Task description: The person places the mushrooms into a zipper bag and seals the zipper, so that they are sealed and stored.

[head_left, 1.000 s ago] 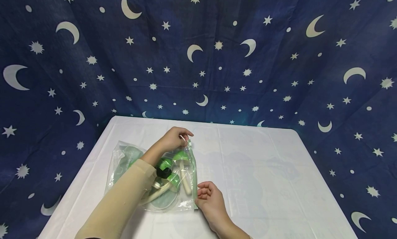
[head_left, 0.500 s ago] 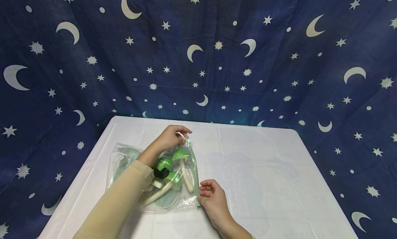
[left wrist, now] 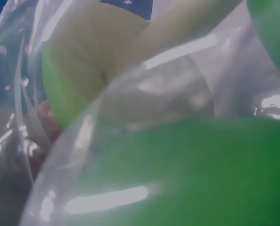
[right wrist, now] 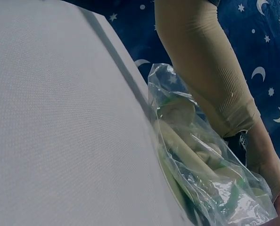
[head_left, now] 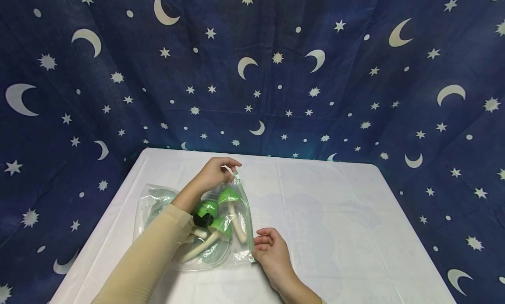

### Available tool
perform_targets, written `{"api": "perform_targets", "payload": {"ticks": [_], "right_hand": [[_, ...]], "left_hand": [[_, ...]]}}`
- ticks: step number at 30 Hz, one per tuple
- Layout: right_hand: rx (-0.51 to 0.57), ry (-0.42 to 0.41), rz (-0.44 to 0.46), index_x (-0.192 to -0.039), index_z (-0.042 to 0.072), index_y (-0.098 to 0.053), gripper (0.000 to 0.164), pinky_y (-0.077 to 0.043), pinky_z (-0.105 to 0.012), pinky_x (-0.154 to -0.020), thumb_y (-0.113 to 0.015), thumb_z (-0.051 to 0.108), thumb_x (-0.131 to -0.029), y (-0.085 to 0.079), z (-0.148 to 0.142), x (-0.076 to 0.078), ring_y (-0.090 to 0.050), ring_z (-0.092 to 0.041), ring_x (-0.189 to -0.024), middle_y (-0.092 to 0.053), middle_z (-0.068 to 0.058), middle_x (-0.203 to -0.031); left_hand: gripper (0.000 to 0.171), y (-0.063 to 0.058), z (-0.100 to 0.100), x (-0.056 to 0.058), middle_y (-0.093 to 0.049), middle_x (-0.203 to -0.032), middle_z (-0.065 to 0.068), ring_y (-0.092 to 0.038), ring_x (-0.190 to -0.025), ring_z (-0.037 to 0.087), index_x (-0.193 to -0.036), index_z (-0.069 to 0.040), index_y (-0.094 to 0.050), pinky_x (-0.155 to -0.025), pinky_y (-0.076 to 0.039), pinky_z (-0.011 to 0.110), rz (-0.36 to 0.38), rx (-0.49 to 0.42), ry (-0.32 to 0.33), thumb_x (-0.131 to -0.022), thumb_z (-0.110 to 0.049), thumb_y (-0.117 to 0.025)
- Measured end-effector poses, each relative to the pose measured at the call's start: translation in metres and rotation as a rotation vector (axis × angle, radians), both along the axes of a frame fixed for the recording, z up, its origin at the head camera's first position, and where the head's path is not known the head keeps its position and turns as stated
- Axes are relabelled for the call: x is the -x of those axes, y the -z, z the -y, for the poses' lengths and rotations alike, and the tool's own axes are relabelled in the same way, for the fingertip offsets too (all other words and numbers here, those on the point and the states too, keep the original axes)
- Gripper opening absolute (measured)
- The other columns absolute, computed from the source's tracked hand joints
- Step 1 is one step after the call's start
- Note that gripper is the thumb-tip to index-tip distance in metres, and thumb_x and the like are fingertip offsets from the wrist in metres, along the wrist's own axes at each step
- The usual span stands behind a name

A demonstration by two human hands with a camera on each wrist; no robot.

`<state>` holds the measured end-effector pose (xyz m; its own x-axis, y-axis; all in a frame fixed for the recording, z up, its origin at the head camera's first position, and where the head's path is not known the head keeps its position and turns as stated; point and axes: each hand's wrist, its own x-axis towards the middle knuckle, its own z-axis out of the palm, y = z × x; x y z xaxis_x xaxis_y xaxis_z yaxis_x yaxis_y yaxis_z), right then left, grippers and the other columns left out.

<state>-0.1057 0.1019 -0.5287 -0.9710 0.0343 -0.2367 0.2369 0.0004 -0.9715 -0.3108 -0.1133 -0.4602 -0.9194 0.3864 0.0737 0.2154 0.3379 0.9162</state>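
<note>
A clear zip bag [head_left: 240, 256] with a green zip edge lies on the white table, holding several toy mushrooms [head_left: 229, 196] with green caps and cream stems, plus pale green flat pieces [head_left: 217, 253]. At the far end of the zip edge, my left hand [head_left: 215, 172] pinches the corner by the white slider [head_left: 237, 177]. My right hand [head_left: 273, 253] pinches the near end of the same edge between thumb and fingers. In the left wrist view a green cap [left wrist: 192, 174] fills much of the picture behind shiny plastic. The right wrist view shows the bag [right wrist: 210, 188] from its side.
A white cloth covers the table [head_left: 335, 234], with its far edge against a dark blue curtain [head_left: 276, 120] patterned with moons and stars. My left sleeve [head_left: 150, 256] crosses over the bag and hides part of it.
My left hand has shifted slightly up and to the left with the far zip corner. My right hand has moved a little up and right, so the zip edge slants more.
</note>
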Motion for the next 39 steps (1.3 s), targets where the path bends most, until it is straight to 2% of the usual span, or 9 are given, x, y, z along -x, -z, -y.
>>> {"api": "perform_targets", "payload": {"ticks": [16, 26, 34, 39], "right_hand": [[-0.022, -0.018, -0.002, -0.135, -0.006, -0.054, 0.062, -0.059, -0.018, -0.068, -0.069, -0.020, -0.076, -0.001, -0.006, 0.000, -0.064, -0.014, -0.081, -0.068, -0.013, -0.106], [-0.039, -0.030, -0.015, -0.133, -0.006, -0.055, 0.060, -0.058, -0.019, -0.067, -0.067, -0.020, -0.076, -0.003, -0.009, 0.000, -0.063, -0.014, -0.078, -0.069, -0.014, -0.106], [-0.044, -0.075, -0.040, -0.132, -0.006, -0.054, 0.058, -0.057, -0.018, -0.066, -0.062, -0.020, -0.076, -0.010, -0.016, 0.002, -0.062, -0.013, -0.080, -0.066, -0.016, -0.111], [-0.041, -0.075, -0.049, -0.132, -0.006, -0.054, 0.058, -0.053, -0.015, -0.064, -0.059, -0.020, -0.077, -0.017, -0.021, 0.002, -0.060, -0.011, -0.078, -0.064, -0.017, -0.113]], "left_hand": [[0.050, -0.002, 0.004, 0.002, -0.066, -0.101, 0.013, -0.063, -0.070, 0.018, -0.129, -0.003, -0.075, -0.063, -0.059, 0.024, 0.010, -0.047, -0.028, -0.086, 0.019, -0.063], [0.049, -0.001, 0.006, 0.000, -0.066, -0.100, 0.011, -0.062, -0.070, 0.013, -0.129, -0.001, -0.075, -0.065, -0.059, 0.024, -0.006, -0.072, -0.043, -0.088, 0.020, -0.061], [0.048, 0.000, 0.006, -0.001, -0.066, -0.103, 0.012, -0.064, -0.071, 0.012, -0.129, -0.001, -0.076, -0.064, -0.059, 0.022, -0.036, -0.084, -0.069, -0.089, 0.021, -0.063], [0.044, -0.003, 0.007, -0.004, -0.067, -0.103, 0.013, -0.068, -0.073, 0.012, -0.128, -0.001, -0.076, -0.065, -0.060, 0.023, -0.045, -0.109, -0.079, -0.090, 0.019, -0.065]]}}
